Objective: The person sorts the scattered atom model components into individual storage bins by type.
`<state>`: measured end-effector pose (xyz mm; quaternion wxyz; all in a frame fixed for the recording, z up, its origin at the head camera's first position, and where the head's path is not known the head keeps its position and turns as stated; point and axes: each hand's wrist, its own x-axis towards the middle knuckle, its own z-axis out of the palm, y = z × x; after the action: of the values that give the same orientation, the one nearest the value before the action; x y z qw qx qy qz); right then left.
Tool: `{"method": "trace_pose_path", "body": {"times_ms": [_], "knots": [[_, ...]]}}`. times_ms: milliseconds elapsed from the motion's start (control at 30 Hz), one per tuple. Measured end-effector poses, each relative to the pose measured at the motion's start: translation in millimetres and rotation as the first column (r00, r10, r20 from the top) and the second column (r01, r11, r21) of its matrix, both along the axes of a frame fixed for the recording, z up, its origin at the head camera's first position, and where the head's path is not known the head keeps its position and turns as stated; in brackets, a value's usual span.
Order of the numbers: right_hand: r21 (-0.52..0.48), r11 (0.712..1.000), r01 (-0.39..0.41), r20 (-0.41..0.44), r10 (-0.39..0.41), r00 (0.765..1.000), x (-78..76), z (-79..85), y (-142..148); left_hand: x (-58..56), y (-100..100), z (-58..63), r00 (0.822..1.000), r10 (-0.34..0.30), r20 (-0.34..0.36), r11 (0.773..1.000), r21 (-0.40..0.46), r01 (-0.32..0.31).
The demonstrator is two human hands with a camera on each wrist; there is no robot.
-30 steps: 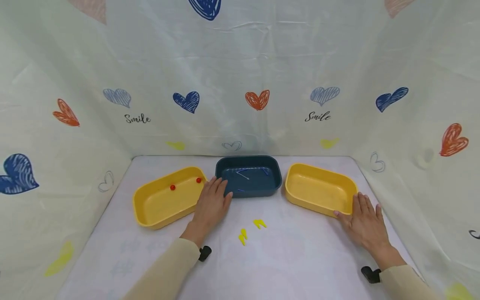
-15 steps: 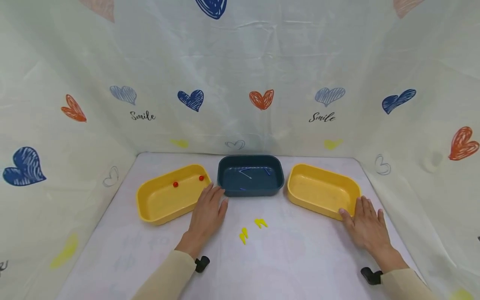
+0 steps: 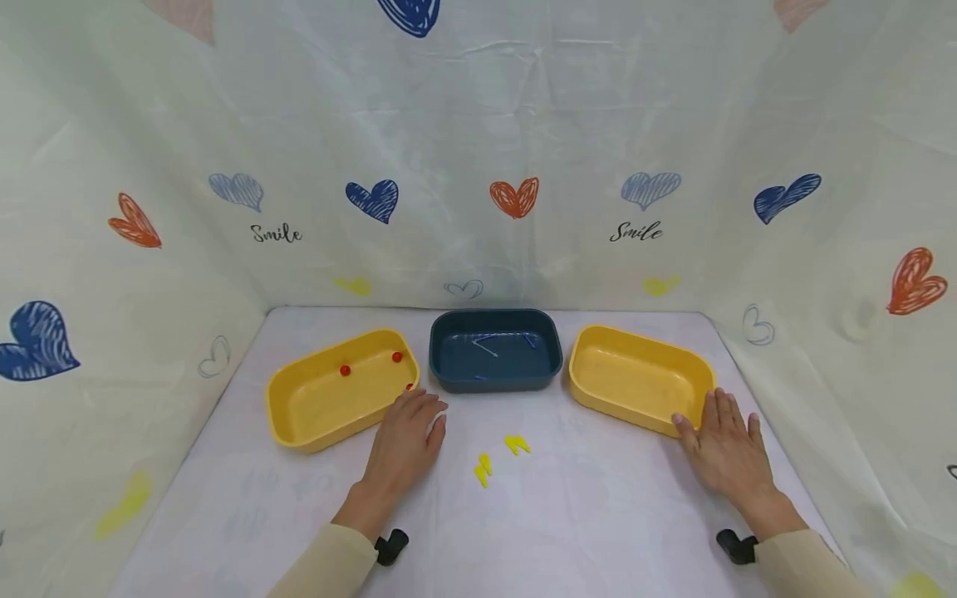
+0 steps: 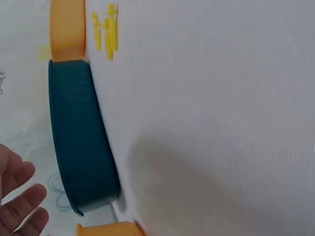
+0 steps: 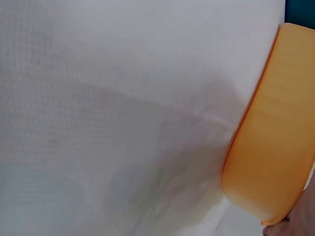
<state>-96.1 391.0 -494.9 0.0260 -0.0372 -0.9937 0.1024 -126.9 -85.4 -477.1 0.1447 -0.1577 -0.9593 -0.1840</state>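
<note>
My left hand (image 3: 404, 444) hovers with loosely extended fingers by the near right corner of the left yellow tray (image 3: 287, 411), holding nothing. In the left wrist view its fingers (image 4: 27, 204) show apart from the dark teal tray (image 4: 81, 132). Small red round pieces (image 3: 345, 370) lie inside the left tray, one partly hidden by that hand. My right hand (image 3: 728, 457) rests with straight fingers against the right end of the right yellow tray (image 3: 635, 414), thumb at its near rim. Between the hands, several slender yellow pieces (image 3: 517, 444) lie on the white table.
The teal tray (image 3: 496, 385) stands at the back between the two yellow trays, with a few thin blue pieces (image 3: 529, 341) in it. White cloth walls (image 3: 449, 108) printed with hearts enclose the table's back and sides.
My left hand has drawn back toward me and left, away from the teal tray, uncovering part of another red piece in the left tray. My right hand stays nearly still.
</note>
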Motion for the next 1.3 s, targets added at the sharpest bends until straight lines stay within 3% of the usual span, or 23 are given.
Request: {"method": "trace_pose_path", "body": {"times_ms": [100, 200, 367, 500, 700, 800, 1100, 1300], "knots": [[0.002, 1.000, 0.004, 0.003, -0.004, 1.000, 1.1, 0.9, 1.0, 4.8, 6.5, 0.2, 0.999, -0.045, 0.026, 0.998, -0.050, 0.046], [0.003, 1.000, 0.009, 0.009, -0.009, 1.000, 1.8, 2.0, 1.8, 8.0, 13.4, 0.8, 0.988, -0.132, 0.074, 0.982, -0.123, 0.141], [0.005, 1.000, 0.006, 0.012, -0.006, 1.000, 0.3, 4.5, 1.9, 7.7, 21.0, -1.2, 0.937, -0.307, 0.165, 0.919, -0.204, 0.337], [0.010, 1.000, 0.013, 0.014, -0.013, 1.000, -1.3, 5.8, 1.9, 1.5, 24.1, -5.6, 0.901, -0.388, 0.192, 0.865, -0.261, 0.429], [0.002, 1.000, 0.019, 0.021, -0.019, 1.000, -0.3, 6.5, 0.8, -12.0, 28.7, -11.3, 0.853, -0.494, 0.166, 0.767, -0.379, 0.518], [0.007, 1.000, 0.015, 0.017, -0.015, 1.000, -1.8, 5.8, -1.1, -14.9, 26.5, -11.5, 0.828, -0.532, 0.176, 0.730, -0.399, 0.554], [0.019, 1.000, 0.023, 0.028, -0.023, 0.999, -4.2, 3.3, -1.5, -16.9, 21.3, -17.1, 0.749, -0.634, 0.195, 0.672, -0.341, 0.657], [0.022, 0.999, 0.028, 0.033, -0.029, 0.999, -3.8, 2.3, -1.9, -15.5, 23.5, -19.7, 0.745, -0.631, 0.215, 0.655, -0.367, 0.660]]}}
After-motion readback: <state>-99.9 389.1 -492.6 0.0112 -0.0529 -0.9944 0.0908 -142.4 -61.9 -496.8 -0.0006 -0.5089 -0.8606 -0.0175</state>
